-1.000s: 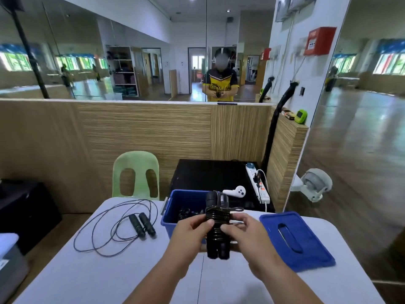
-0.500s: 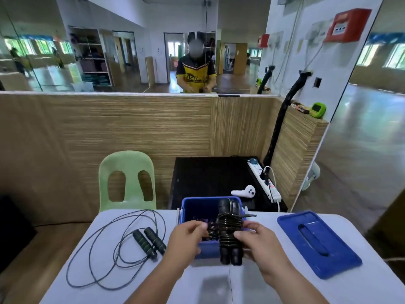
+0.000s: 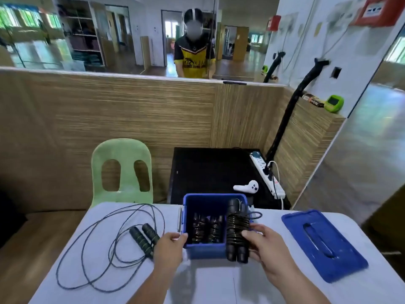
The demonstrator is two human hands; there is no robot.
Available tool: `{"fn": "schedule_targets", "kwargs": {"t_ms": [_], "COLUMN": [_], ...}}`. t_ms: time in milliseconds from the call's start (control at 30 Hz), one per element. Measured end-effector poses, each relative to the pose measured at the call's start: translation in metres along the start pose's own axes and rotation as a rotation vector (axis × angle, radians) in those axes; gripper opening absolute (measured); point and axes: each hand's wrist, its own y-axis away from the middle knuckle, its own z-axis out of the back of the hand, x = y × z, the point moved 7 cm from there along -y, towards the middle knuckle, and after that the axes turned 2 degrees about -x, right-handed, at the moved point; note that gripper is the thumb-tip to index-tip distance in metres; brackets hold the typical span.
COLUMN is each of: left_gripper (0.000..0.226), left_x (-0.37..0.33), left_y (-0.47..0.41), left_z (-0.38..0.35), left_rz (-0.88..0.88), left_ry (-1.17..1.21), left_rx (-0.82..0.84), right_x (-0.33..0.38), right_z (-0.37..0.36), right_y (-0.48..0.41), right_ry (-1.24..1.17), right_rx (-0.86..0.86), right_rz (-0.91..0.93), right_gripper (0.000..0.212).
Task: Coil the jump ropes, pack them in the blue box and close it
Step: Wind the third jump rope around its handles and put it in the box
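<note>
My right hand (image 3: pixel 268 249) grips a coiled jump rope (image 3: pixel 237 231), its cord wound tight around both black handles, held upright at the right front corner of the blue box (image 3: pixel 203 249). Two coiled ropes (image 3: pixel 207 228) stand inside the box. My left hand (image 3: pixel 169 249) rests against the box's front left corner, fingers on its rim. An uncoiled jump rope (image 3: pixel 109 244) lies spread on the white table (image 3: pixel 210 281) to the left, its two black handles (image 3: pixel 143 236) side by side. The blue lid (image 3: pixel 324 242) lies flat on the table to the right.
A green plastic chair (image 3: pixel 122 170) stands behind the table at the left. A low black cabinet (image 3: pixel 210 174) behind the box carries a white controller (image 3: pixel 246 186) and a power strip (image 3: pixel 268 175). A wooden partition with mirrors runs across the back.
My left hand let go of the coiled rope and moved to the box's front left corner. My right hand alone now holds the rope by the box. The camera tilted down.
</note>
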Motion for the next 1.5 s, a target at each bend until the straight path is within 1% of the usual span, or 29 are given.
{"fn": "schedule_targets", "kwargs": {"t_ms": [100, 200, 300, 433, 500, 600, 733, 833, 967, 1067, 1167, 1333, 1433, 1500], "left_gripper": [0.026, 0.024, 0.022, 0.021, 0.020, 0.021, 0.015, 0.017, 0.014, 0.013, 0.016, 0.012, 0.013, 0.022], "left_x": [0.000, 0.001, 0.001, 0.014, 0.019, 0.018, 0.014, 0.013, 0.018, 0.022, 0.024, 0.027, 0.027, 0.026], "left_y": [-0.001, 0.000, 0.006, 0.011, 0.014, 0.024, 0.039, 0.044, 0.048, 0.052, 0.054, 0.060, 0.063, 0.065], "left_z": [-0.006, -0.009, -0.007, -0.007, -0.007, -0.007, -0.006, -0.005, -0.005, -0.006, -0.006, -0.005, -0.004, -0.003], "left_rz": [-0.028, -0.063, -0.090, -0.106, -0.128, -0.166, -0.170, -0.182, -0.186, -0.188, -0.203, -0.212, -0.218, -0.226], "left_ry": [0.016, 0.022, 0.012, -0.029, -0.043, -0.036, -0.024, 0.013, 0.046, 0.066, 0.066, 0.047, 0.044, 0.035], "left_rx": [0.017, 0.021, -0.002, -0.039, -0.056, -0.086, -0.109, -0.117, -0.132, -0.131, -0.119, -0.105, -0.110, -0.112], "right_x": [-0.003, -0.007, -0.011, -0.017, -0.013, -0.001, 0.008, 0.011, -0.001, -0.015, -0.024, -0.030, -0.031, -0.037], "right_z": [-0.003, -0.004, -0.002, 0.002, 0.007, 0.017, 0.025, 0.022, 0.014, 0.009, 0.004, -0.003, -0.012, -0.018], "right_y": [-0.018, -0.038, -0.055, -0.082, -0.091, -0.101, -0.107, -0.097, -0.088, -0.084, -0.078, -0.072, -0.071, -0.075], "right_ry": [0.020, 0.025, 0.039, 0.071, 0.088, 0.094, 0.135, 0.152, 0.207, 0.260, 0.317, 0.473, 0.561, 0.623], "right_rx": [0.016, 0.030, 0.034, 0.030, 0.006, -0.026, -0.017, -0.008, -0.024, -0.058, -0.109, -0.176, -0.213, -0.233], "right_rz": [-0.017, -0.047, -0.064, -0.087, -0.075, -0.034, -0.020, -0.032, -0.042, -0.049, -0.043, -0.021, -0.020, -0.035], "right_gripper": [0.020, 0.022, 0.021, 0.028, 0.031, 0.023, 0.031, 0.021, 0.019, 0.027, 0.029, 0.052, 0.055, 0.053]}}
